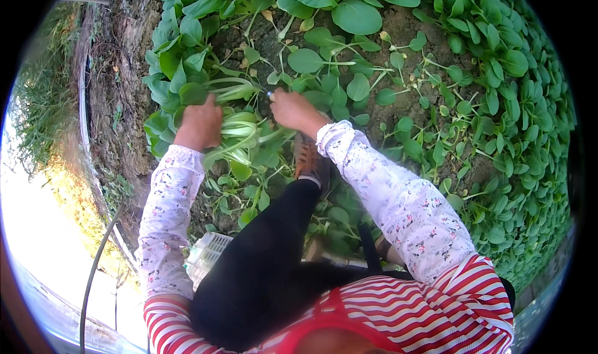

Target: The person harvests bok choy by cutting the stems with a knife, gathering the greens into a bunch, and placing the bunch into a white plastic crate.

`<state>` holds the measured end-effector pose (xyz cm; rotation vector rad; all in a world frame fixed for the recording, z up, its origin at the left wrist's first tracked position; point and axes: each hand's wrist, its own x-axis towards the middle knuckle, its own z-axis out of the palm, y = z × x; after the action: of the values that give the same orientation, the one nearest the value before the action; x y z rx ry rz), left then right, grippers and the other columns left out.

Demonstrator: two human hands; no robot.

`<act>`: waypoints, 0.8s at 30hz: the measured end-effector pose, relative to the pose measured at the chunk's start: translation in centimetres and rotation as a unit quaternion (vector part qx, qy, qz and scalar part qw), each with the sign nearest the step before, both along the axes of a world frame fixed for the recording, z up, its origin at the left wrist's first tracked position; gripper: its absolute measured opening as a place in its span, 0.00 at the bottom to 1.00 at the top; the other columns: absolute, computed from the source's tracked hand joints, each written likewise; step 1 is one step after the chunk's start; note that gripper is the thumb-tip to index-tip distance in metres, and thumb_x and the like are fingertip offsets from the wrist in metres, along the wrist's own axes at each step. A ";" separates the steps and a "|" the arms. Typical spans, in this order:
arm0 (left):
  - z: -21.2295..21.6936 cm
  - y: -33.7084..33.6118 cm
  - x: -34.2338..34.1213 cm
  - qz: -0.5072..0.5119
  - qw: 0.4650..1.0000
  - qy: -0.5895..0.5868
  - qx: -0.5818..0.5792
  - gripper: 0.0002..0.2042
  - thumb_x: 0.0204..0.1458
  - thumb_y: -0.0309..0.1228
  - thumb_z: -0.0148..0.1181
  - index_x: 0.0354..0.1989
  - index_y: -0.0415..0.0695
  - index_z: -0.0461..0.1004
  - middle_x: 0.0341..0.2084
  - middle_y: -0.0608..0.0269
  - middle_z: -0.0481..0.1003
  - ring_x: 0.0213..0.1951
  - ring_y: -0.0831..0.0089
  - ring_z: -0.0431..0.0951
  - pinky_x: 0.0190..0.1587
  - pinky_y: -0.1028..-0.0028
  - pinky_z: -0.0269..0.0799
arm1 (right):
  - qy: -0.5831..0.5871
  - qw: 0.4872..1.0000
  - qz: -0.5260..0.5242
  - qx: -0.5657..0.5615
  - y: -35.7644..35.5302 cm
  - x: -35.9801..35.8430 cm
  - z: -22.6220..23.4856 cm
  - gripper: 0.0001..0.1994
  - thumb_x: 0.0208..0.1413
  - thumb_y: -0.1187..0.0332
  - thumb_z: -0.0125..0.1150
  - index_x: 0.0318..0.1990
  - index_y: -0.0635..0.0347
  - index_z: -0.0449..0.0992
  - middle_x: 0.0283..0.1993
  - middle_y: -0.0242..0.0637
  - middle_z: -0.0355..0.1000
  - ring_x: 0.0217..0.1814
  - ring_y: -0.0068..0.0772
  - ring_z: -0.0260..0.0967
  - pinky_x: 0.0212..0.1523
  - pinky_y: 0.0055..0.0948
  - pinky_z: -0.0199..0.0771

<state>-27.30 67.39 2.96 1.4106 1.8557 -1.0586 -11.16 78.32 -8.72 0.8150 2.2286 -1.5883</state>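
Observation:
My left hand (202,123) is closed on a leafy bok choy plant at the left side of the bed, thumb side up. Pale green stalks of cut or pulled bok choy (240,129) lie bunched just right of it, their leaves spread to the left. Close by on the right, my right hand (296,111) is closed in a fist round a small tool (270,95). Only a short pale, bluish end of that tool shows by the fingers; the rest is hidden, so its kind cannot be told.
Dense bok choy (511,117) covers the right and far sides. Small seedlings and bare soil (398,105) lie in the middle. My brown shoe (309,157) stands just below my right hand. A white plastic basket (208,254) sits beside my leg; a dark hose (93,273) runs at left.

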 end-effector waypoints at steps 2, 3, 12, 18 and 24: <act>-0.4 -0.6 0.1 -0.002 1.000 0.001 0.011 0.18 0.35 0.29 0.66 0.39 0.42 0.77 0.53 0.52 0.67 0.40 0.60 0.81 0.40 0.65 0.76 | -0.018 1.000 -0.015 -0.021 -0.5 -0.2 -0.2 0.16 0.59 0.64 0.50 0.43 0.72 0.70 0.38 0.64 0.73 0.43 0.63 0.72 0.46 0.51 0.71; -0.5 -0.7 0.1 -0.009 1.000 0.001 0.024 0.17 0.36 0.29 0.65 0.39 0.42 0.77 0.51 0.52 0.68 0.39 0.60 0.81 0.39 0.65 0.76 | -0.018 0.999 -0.029 -0.035 -0.6 -0.4 -0.2 0.16 0.59 0.64 0.50 0.43 0.73 0.70 0.38 0.64 0.73 0.43 0.63 0.72 0.46 0.50 0.71; 1.0 -3.2 0.7 0.006 0.981 -0.069 0.179 0.15 0.31 0.27 0.64 0.33 0.41 0.74 0.39 0.52 0.71 0.32 0.58 0.80 0.35 0.62 0.74 | -0.053 0.994 0.014 -0.093 -2.0 4.5 1.6 0.19 0.56 0.60 0.49 0.40 0.71 0.75 0.36 0.58 0.74 0.44 0.60 0.72 0.46 0.46 0.70; 7.9 -2.2 2.4 0.174 0.901 -0.274 0.287 0.30 0.29 0.32 0.70 0.48 0.38 0.72 0.51 0.45 0.69 0.48 0.49 0.75 0.49 0.60 0.72 | 0.143 0.863 -0.320 -0.364 1.2 7.0 4.3 0.20 0.46 0.70 0.69 0.48 0.61 0.73 0.37 0.30 0.73 0.28 0.13 0.64 0.22 0.18 0.64; 8.1 -2.5 2.1 0.273 0.765 -0.518 0.270 0.37 0.32 0.35 0.73 0.56 0.36 0.68 0.55 0.45 0.67 0.57 0.55 0.70 0.59 0.64 0.63 | 0.277 0.803 -0.257 -0.461 3.2 3.4 9.6 0.35 0.44 0.71 0.70 0.62 0.62 0.62 0.49 0.33 0.72 0.27 0.15 0.64 0.20 0.16 0.60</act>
<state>-25.18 64.91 11.09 1.1778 1.5036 0.5599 -7.78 81.49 0.83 0.7006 1.1279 -3.0908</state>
